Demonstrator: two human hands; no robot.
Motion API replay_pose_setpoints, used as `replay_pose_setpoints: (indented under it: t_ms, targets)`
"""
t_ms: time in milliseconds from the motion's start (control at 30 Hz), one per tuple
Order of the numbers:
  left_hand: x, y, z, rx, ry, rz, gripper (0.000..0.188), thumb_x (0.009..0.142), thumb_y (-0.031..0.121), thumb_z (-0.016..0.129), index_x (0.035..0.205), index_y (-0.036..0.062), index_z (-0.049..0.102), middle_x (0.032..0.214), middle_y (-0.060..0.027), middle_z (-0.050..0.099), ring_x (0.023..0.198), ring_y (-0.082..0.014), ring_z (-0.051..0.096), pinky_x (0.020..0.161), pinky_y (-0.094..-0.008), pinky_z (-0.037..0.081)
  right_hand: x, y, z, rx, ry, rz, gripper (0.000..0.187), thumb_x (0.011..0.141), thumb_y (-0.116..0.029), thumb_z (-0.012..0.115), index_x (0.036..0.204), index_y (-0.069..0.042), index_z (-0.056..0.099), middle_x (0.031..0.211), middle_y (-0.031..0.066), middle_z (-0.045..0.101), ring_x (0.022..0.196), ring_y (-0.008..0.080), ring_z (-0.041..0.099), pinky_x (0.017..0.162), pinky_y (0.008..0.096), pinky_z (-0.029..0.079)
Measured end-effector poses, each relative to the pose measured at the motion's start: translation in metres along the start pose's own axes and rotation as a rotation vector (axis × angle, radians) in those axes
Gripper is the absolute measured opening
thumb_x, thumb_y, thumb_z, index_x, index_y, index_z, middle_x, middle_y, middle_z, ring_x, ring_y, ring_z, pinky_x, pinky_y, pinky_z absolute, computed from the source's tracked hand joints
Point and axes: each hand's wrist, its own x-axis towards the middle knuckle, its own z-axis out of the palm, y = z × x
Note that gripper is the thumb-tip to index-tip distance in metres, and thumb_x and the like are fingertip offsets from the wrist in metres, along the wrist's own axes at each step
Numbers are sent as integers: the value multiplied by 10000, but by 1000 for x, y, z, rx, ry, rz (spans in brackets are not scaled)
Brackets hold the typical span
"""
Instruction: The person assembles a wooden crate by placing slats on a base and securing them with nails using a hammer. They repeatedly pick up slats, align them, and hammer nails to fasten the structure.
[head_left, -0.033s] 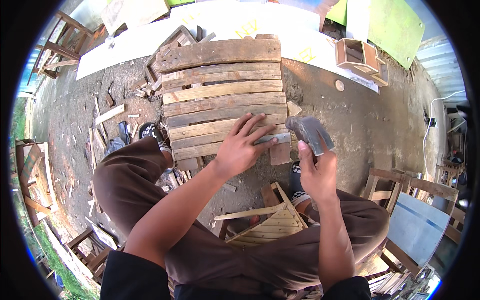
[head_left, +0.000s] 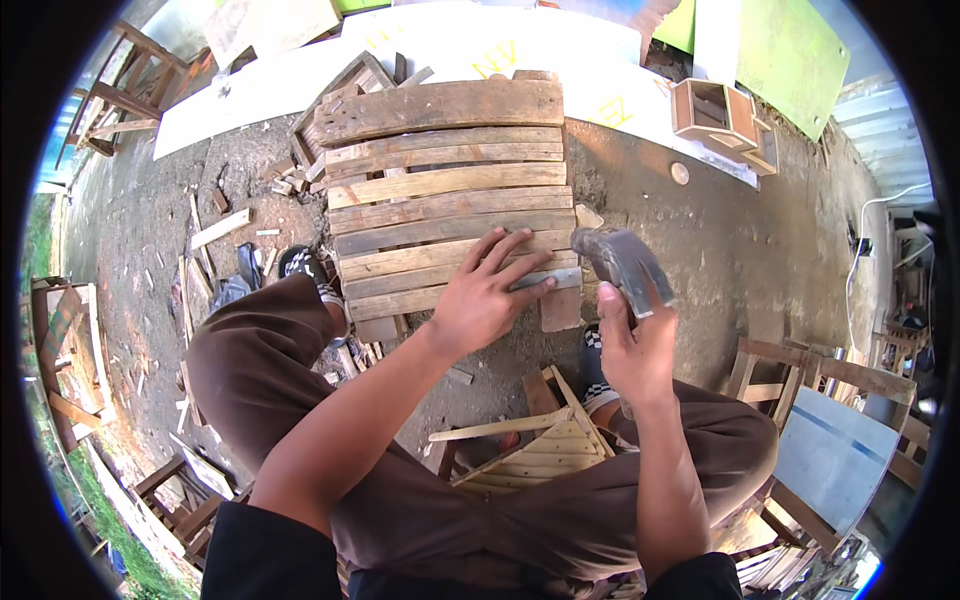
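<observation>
A white sheet (head_left: 560, 60) with yellow marks lies on the ground beyond the pallet (head_left: 445, 190), with a green board (head_left: 790, 50) to its right and a small wooden box (head_left: 715, 110) resting on its right end. The left hand (head_left: 480, 300) lies flat on the pallet's near slats, fingers spread, gripping nothing. Just right of it, the right hand (head_left: 635, 350) is closed around the handle of a hammer (head_left: 620, 262), whose head hangs over the pallet's near right corner.

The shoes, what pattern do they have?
Black-and-white checks. The head view shows the shoes beside the wooden slat panel, one by each knee.
</observation>
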Motion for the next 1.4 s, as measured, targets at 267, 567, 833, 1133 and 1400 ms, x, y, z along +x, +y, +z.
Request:
replay_pose_setpoints:
  t_ms: [267, 567, 833, 1133, 1400]
  targets:
    - [-2, 0, -1, -3, -19, 1, 582, 718, 139, 806, 1277, 299, 764, 1505, 19, 574, 1501, -294, 415, 1277, -527, 307, 0, -3, 5, -87, -88, 85, 227, 1019, -81, 664, 1216, 33, 666, 916, 137, 696, 722, 180, 645, 656, 333, 511]
    - [-2, 0, -1, 0, -41, -11, 579, 705, 152, 822, 1264, 296, 770, 1501, 11, 573, 1509, -299, 402, 1285, -531, 294, 7, 19, 16, 19, 168, 339, 317, 944, -166, 809, 1181, 7, 690, 921, 75, 719, 812, 149, 669, 775, 292, 534]
    - [0, -1, -2, 7, -32, 0, 594, 702, 144, 826, 1269, 313, 767, 1486, 12, 581, 1505, -300, 406, 1287, -534, 293, 18, 54, 54, 417, 124, 372, 305, 938, -207, 830, 1138, -12, 706, 850, 28, 706, 651, 78, 614, 599, 240, 503]
    - [0, 0, -3, -26, -27, -15, 567, 675, 145, 844, 1222, 284, 795, 1423, -12, 595, 1492, -297, 420, 1276, -533, 308, 18, 49, 55, 309, 53, 458, 370, 965, -296, 792, 1165, 4, 707, 915, 49, 746, 703, 100, 680, 667, 268, 538]
    - [2, 3, -5, -46, 20, -22, 581, 676, 110, 836, 1228, 288, 794, 1432, -62, 569, 1464, -301, 452, 1257, -533, 329, 18, 51, 54, 275, 22, 439, 374, 952, -269, 810, 1196, -5, 706, 943, 45, 741, 675, 96, 650, 606, 265, 508]
